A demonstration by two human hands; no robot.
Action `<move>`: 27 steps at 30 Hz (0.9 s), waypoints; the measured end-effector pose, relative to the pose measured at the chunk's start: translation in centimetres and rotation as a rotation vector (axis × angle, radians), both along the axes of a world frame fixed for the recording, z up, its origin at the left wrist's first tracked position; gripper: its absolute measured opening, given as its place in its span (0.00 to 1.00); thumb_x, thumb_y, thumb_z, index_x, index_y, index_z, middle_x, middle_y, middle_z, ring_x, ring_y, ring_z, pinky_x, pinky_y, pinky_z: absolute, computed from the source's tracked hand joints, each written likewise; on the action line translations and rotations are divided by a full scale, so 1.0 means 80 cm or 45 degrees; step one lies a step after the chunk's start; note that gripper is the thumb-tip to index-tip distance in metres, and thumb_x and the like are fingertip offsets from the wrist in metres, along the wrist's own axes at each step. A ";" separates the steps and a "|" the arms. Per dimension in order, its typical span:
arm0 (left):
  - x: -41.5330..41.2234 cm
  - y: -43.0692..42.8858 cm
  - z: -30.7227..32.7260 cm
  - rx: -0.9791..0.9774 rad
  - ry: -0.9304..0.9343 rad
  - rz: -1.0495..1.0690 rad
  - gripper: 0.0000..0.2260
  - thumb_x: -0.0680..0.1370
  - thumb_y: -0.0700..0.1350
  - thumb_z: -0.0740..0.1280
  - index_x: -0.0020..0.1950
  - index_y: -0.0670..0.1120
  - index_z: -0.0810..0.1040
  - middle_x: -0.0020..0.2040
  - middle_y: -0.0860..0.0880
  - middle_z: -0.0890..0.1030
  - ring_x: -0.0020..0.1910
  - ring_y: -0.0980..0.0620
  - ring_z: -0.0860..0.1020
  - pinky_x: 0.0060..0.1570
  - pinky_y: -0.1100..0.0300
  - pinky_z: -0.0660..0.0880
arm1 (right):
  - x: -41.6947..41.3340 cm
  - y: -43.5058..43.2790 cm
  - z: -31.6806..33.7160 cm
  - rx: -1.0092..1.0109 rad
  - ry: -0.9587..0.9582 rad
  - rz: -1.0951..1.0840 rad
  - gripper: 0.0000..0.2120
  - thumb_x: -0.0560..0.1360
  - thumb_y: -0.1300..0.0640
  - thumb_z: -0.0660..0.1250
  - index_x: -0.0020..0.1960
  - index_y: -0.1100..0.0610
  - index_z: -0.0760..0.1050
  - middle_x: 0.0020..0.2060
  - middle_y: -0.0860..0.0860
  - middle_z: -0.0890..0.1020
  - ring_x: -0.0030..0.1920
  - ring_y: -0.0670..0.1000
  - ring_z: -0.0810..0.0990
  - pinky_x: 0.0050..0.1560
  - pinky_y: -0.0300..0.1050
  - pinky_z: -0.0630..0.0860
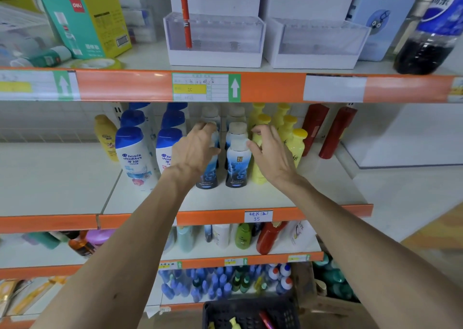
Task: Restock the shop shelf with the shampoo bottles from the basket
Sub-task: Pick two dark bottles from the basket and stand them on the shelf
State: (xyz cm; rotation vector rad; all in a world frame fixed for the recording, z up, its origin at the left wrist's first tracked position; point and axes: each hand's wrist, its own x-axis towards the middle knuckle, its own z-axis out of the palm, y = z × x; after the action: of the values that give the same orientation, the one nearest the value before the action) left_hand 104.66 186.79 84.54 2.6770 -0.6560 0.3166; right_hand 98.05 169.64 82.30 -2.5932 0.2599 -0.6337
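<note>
Left grip [194, 148] cups glossy curved bottle [209, 171].

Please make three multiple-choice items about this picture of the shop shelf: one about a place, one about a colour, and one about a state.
1. Where is the basket?
A. On the top shelf
B. Low down, in front of the shelving
C. In the left hand

2. What colour are the caps of the Head & Shoulders bottles?
A. Blue
B. Red
C. Green

3. How do the dark blue bottles between the two hands stand?
A. Lying on their sides
B. Upside down
C. Upright

Answers:
1 B: the black basket shows at the bottom edge, below the arms, with a yellow bottle in it.
2 A: each white bottle has a blue cap.
3 C: they stand in rows, caps up, with the left hand and the right hand at their sides.
</note>
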 end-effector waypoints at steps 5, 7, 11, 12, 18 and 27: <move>-0.038 -0.020 0.015 0.038 -0.113 -0.036 0.13 0.79 0.43 0.62 0.64 0.45 0.72 0.63 0.46 0.74 0.63 0.45 0.70 0.51 0.50 0.73 | -0.041 -0.015 0.019 -0.420 0.055 0.061 0.15 0.82 0.50 0.58 0.64 0.55 0.72 0.62 0.51 0.77 0.63 0.54 0.71 0.60 0.50 0.67; -0.057 -0.027 0.017 0.149 -0.078 -0.052 0.18 0.78 0.46 0.64 0.67 0.45 0.70 0.66 0.46 0.72 0.66 0.44 0.68 0.57 0.49 0.71 | -0.063 -0.021 0.023 -0.495 0.100 0.069 0.16 0.83 0.49 0.57 0.67 0.55 0.71 0.65 0.50 0.75 0.67 0.53 0.68 0.62 0.49 0.63; -0.113 -0.040 0.015 0.226 -0.004 -0.090 0.26 0.77 0.49 0.66 0.73 0.45 0.64 0.72 0.47 0.67 0.72 0.45 0.62 0.68 0.48 0.64 | -0.119 -0.036 0.028 -0.497 0.164 0.102 0.21 0.83 0.48 0.55 0.72 0.55 0.66 0.73 0.49 0.68 0.73 0.52 0.62 0.67 0.50 0.60; -0.130 -0.043 0.015 0.235 0.002 -0.093 0.27 0.77 0.50 0.66 0.73 0.45 0.63 0.72 0.46 0.66 0.72 0.45 0.62 0.69 0.48 0.63 | -0.136 -0.042 0.029 -0.501 0.182 0.112 0.21 0.83 0.47 0.54 0.73 0.55 0.65 0.74 0.49 0.67 0.74 0.52 0.60 0.69 0.50 0.59; -0.254 -0.066 0.003 0.268 0.144 -0.024 0.30 0.77 0.52 0.65 0.75 0.45 0.59 0.74 0.46 0.63 0.75 0.45 0.59 0.73 0.45 0.59 | -0.271 -0.089 0.024 -0.461 0.231 0.105 0.24 0.83 0.46 0.54 0.74 0.56 0.63 0.74 0.51 0.66 0.74 0.53 0.60 0.70 0.50 0.60; -0.409 -0.116 0.009 0.416 0.336 0.002 0.38 0.78 0.58 0.60 0.79 0.45 0.42 0.79 0.49 0.45 0.78 0.47 0.43 0.75 0.41 0.48 | -0.401 -0.124 0.042 -0.338 0.303 0.055 0.25 0.83 0.45 0.53 0.76 0.56 0.59 0.77 0.53 0.61 0.77 0.55 0.55 0.73 0.54 0.56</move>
State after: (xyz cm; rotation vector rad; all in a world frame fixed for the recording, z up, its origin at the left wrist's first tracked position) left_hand 71.91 177.51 85.26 2.9514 -0.6710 -0.1583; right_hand 65.93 159.69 85.62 -2.9245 0.2051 -0.3635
